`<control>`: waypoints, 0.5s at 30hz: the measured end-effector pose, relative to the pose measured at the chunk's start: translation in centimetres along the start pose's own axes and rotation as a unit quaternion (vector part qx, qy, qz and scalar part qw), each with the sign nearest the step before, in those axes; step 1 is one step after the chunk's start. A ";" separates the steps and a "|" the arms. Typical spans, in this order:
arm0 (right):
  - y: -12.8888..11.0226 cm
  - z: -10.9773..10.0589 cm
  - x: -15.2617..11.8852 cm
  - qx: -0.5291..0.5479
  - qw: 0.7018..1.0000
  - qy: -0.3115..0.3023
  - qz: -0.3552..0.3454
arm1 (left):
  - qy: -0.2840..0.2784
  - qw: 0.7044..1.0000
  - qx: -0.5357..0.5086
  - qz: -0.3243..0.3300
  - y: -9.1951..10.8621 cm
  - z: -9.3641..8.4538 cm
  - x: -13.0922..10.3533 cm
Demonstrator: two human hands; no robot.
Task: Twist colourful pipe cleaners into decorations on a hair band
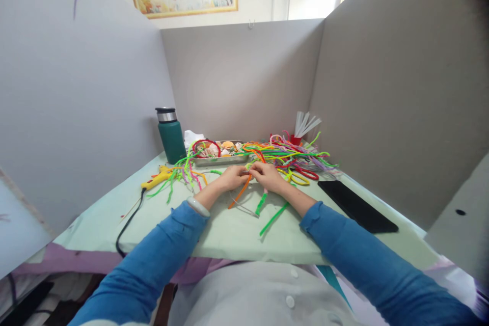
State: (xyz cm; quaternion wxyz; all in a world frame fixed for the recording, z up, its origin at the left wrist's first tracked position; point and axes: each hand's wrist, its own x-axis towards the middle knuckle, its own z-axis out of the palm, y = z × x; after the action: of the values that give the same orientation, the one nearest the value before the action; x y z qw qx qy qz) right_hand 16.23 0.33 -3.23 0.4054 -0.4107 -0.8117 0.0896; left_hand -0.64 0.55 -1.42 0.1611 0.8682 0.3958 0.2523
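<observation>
Over the middle of the table my left hand (pixel 232 178) and my right hand (pixel 269 177) meet, fingers pinched close together. Both grip an orange pipe cleaner (pixel 240 193); one end slants down toward me, and orange also shows above the fingers. A thin grey curved strip (pixel 244 207) hangs or lies just below the hands; I cannot tell whether it is held. Under my right wrist lie a short green fuzzy piece (pixel 261 204) and a straight green pipe cleaner (pixel 274 219). The fingertips partly hide what lies between them.
Behind my hands sit a metal tray (pixel 219 160) of shells and a heap of coloured pipe cleaners (pixel 282 150). At left are a green bottle (pixel 171 140) and a corded yellow glue gun (pixel 157 178). A black slab (pixel 355 206) lies right. Grey partitions (pixel 244 76) enclose the table.
</observation>
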 end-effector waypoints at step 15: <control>0.1 0.1 0.0 -0.023 1.000 -0.010 0.004 | -0.010 1.000 0.007 -0.006 0.1 0.0 -0.2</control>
State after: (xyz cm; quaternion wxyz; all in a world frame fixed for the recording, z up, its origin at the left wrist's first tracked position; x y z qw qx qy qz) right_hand 16.15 0.40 -3.34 0.3870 -0.4227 -0.8159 0.0766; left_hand -0.73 0.36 -1.44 0.1603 0.8695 0.4009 0.2399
